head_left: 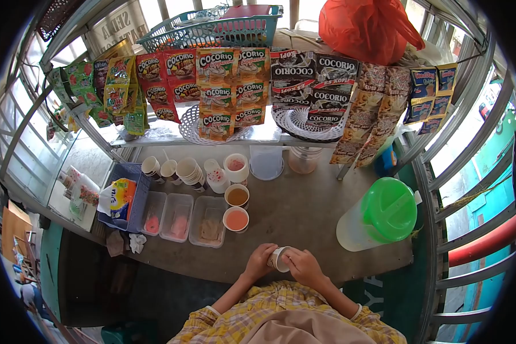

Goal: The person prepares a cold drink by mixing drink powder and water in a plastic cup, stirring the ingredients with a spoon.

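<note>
A small paper cup (279, 259) is held between my two hands just above the front edge of the counter, its mouth tilted to the right. My left hand (261, 261) is wrapped round the cup's left side. The fingers of my right hand (301, 266) pinch the rim on the right. Beyond them stand two filled cups, one with a brown drink (237, 196) and one with an orange-pink drink (235, 219). Left of these are clear trays, one with tan contents (209, 229) and one with pink contents (179, 225).
A green-lidded jug (391, 210) stands at the right. Stacked cups (189, 172) and a purple basket (140, 198) are at the left. Drink sachets (217, 94) hang from the shelf, which bears a teal basket (258, 33) and a red bag (364, 28).
</note>
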Demonstrator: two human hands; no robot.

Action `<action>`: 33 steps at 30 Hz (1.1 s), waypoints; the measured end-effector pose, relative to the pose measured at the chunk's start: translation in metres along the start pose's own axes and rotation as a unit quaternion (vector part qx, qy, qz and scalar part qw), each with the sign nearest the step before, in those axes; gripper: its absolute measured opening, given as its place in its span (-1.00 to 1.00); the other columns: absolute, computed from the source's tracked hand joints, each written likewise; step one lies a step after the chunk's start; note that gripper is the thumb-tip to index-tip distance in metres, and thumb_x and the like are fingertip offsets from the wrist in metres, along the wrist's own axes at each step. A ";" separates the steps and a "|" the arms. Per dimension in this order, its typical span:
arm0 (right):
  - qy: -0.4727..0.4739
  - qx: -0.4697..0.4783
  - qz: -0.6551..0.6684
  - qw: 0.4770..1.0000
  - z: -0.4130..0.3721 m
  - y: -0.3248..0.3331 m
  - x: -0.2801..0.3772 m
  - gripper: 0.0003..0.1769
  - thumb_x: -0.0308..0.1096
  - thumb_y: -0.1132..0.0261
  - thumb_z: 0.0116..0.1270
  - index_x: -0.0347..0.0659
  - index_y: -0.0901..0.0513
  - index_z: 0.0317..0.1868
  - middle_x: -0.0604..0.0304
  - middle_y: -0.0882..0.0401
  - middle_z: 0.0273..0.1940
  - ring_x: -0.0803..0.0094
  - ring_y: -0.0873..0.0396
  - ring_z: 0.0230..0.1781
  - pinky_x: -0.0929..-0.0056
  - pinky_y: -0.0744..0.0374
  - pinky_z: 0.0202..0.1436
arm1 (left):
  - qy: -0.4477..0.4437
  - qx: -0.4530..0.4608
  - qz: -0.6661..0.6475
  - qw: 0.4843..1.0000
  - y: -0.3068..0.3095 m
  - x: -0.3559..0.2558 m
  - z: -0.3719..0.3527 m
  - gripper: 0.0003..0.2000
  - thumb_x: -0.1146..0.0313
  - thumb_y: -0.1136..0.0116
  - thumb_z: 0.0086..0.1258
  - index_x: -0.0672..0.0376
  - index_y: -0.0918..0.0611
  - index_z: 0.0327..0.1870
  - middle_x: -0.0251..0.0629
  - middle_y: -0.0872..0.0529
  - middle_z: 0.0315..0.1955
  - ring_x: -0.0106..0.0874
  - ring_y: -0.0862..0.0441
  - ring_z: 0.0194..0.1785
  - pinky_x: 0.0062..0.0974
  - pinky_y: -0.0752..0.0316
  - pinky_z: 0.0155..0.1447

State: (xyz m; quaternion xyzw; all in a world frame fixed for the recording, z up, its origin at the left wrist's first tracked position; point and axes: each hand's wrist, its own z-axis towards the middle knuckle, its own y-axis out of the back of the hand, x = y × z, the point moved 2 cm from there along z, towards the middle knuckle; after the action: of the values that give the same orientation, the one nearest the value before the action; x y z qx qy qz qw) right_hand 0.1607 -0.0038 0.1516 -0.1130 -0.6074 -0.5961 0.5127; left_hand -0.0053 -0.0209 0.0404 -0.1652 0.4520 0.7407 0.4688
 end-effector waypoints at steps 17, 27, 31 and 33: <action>-0.022 -0.003 -0.033 0.999 -0.003 -0.004 -0.009 -0.74 -0.25 -0.07 0.43 -0.21 -0.59 -0.32 0.07 -0.61 -0.35 0.06 -0.55 -0.37 0.20 -0.40 -0.28 | 0.041 0.009 0.019 0.999 0.003 -0.005 0.004 -0.31 0.39 -0.50 -0.18 0.15 -0.48 0.12 -0.09 -0.59 -0.07 -0.08 -0.58 -0.02 -0.21 -0.52 0.03; -0.030 -0.001 -0.018 0.999 0.006 0.001 -0.004 -0.72 -0.23 -0.05 0.45 -0.21 -0.57 -0.34 0.04 -0.59 -0.34 0.02 -0.53 -0.37 0.18 -0.39 -0.28 | 0.048 0.016 0.008 0.999 0.005 -0.003 0.003 -0.32 0.42 -0.49 -0.19 0.16 -0.49 0.11 -0.09 -0.59 -0.06 -0.08 -0.58 -0.01 -0.22 -0.52 0.04; -0.025 -0.029 -0.045 0.998 0.006 -0.003 -0.005 -0.70 -0.22 -0.03 0.46 -0.19 -0.57 -0.34 0.05 -0.59 -0.34 0.03 -0.52 -0.36 0.20 -0.38 -0.28 | 0.052 0.012 0.012 0.998 0.005 -0.003 0.005 -0.31 0.41 -0.50 -0.19 0.16 -0.50 0.11 -0.09 -0.60 -0.07 -0.09 -0.58 -0.02 -0.22 -0.52 0.03; -0.030 0.010 -0.033 0.999 0.007 -0.001 -0.004 -0.70 -0.21 -0.03 0.46 -0.20 -0.57 -0.34 0.06 -0.59 -0.33 0.04 -0.53 -0.35 0.22 -0.37 -0.27 | 0.046 0.008 0.009 0.999 0.007 -0.006 0.006 -0.32 0.40 -0.50 -0.19 0.16 -0.50 0.10 -0.09 -0.60 -0.08 -0.09 -0.58 -0.02 -0.22 -0.52 0.03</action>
State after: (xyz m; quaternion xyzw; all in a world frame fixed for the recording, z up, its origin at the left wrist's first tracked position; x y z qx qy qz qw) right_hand 0.1585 0.0040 0.1499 -0.1056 -0.6317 -0.6028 0.4758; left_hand -0.0070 -0.0204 0.0510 -0.1911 0.4803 0.7332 0.4418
